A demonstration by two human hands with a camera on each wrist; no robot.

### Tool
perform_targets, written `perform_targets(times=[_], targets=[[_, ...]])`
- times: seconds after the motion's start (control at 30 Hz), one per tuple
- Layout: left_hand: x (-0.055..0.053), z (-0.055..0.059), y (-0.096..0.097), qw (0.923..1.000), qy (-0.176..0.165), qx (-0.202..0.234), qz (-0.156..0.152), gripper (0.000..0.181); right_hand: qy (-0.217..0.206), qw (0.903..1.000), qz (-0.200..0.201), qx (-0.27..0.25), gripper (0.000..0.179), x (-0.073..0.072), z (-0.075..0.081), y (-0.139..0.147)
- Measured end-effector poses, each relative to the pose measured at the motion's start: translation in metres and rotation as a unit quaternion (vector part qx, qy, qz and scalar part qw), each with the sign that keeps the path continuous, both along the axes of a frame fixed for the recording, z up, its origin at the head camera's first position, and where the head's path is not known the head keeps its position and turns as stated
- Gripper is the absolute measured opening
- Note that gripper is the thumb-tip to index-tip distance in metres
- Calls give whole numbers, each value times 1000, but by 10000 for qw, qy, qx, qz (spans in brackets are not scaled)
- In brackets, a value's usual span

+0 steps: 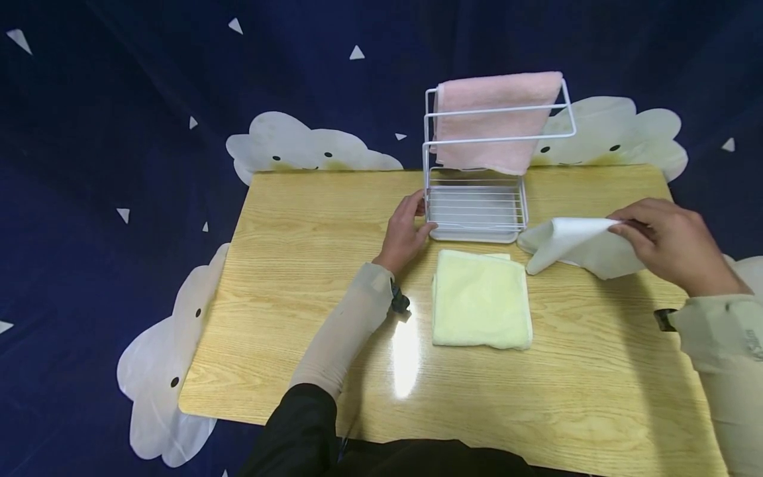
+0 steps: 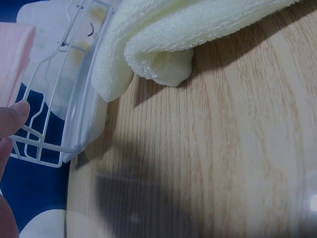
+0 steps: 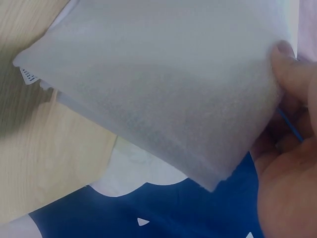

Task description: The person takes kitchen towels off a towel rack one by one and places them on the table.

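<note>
A white wire rack with a white drip tray in its base stands at the table's back. My left hand grips the rack's lower left side; in the left wrist view only part of the fingers shows at the wire. My right hand pinches a white cloth by its edge, to the right of the rack. The cloth hangs in folds, and a small printed label peeks from its edge. Over the rack's upper bars hangs a pink towel.
A folded pale yellow towel lies on the wooden table in front of the rack. Behind the table is a dark blue backdrop with white clouds and triangles.
</note>
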State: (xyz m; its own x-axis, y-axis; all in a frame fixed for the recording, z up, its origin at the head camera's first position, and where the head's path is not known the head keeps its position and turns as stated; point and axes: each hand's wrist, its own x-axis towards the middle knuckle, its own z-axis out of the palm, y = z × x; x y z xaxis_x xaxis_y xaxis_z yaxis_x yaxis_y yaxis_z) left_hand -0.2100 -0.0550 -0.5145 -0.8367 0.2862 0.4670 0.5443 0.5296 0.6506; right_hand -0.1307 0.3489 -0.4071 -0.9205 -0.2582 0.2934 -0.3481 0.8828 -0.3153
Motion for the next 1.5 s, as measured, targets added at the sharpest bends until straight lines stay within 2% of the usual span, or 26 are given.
perform_targets(times=[0.27,0.6,0.83,1.17,1.3,1.5], targets=[[0,-1,1,10000,26,46,-37,67,-209,9996,-138,-120,15,11,-3,0],[-3,-2,-1,9998,161,132,-49,68,-23,9999,-2,-153,17,25,-5,-4],[-3,-3,-1,9999,113,98,-56,66,95,9997,145,-185,20,34,-10,-4],[-3,-2,0,9998,132,110,-31,68,32,9995,241,-187,24,50,-14,-2],[-3,-2,0,9998,119,142,-40,67,-132,9993,182,-292,24,57,-19,-2],[-2,-1,0,9999,44,131,-34,67,-140,9991,168,-366,26,69,-29,0]])
